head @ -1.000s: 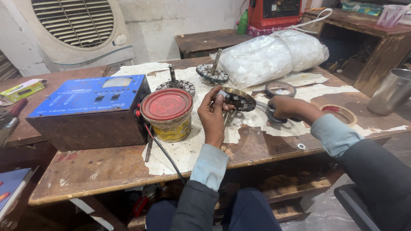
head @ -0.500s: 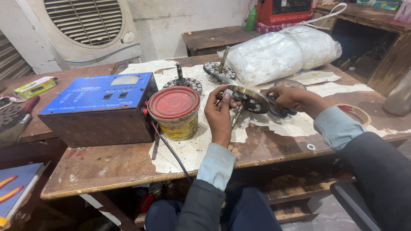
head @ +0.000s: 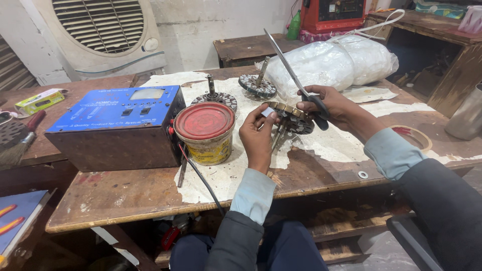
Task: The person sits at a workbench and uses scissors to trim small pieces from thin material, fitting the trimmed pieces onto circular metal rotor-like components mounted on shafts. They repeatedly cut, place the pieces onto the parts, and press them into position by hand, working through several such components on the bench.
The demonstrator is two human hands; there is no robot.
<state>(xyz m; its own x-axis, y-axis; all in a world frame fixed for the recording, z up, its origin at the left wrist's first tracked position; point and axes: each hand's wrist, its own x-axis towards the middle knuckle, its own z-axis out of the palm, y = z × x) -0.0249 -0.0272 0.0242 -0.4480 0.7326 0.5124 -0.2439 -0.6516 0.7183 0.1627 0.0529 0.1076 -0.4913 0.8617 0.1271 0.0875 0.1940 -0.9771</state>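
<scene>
1. The left hand [head: 258, 134] was raised over the counter [head: 125, 193], its fingers [head: 271, 118] closed on the near rim of a round motor stator [head: 287, 116] and pinching a small pale slip against it.
2. The stator stood tilted on edge just beyond the left fingertips, with its winding slots facing the right hand.
3. The right hand [head: 337, 109] was at the far side of the stator, its fingers curled together through the dark handles of a pair of scissors [head: 296, 80].
4. The scissor blades pointed up and away from the right fingers, toward the wall; whether the blades were parted could not be told.
5. A red-lidded tin [head: 205, 131] stood just beside the left wrist, on the side away from the right hand.
6. A blue-topped meter box [head: 120, 118] sat beyond the tin, touching or nearly touching it.
7. Two further stators with upright shafts [head: 215, 96] lay past the fingertips of both hands on torn pale paper.
8. A white plastic sack [head: 331, 62] lay behind the right hand, well past its knuckles.
9. A tape roll [head: 414, 135] lay near the right forearm.
</scene>
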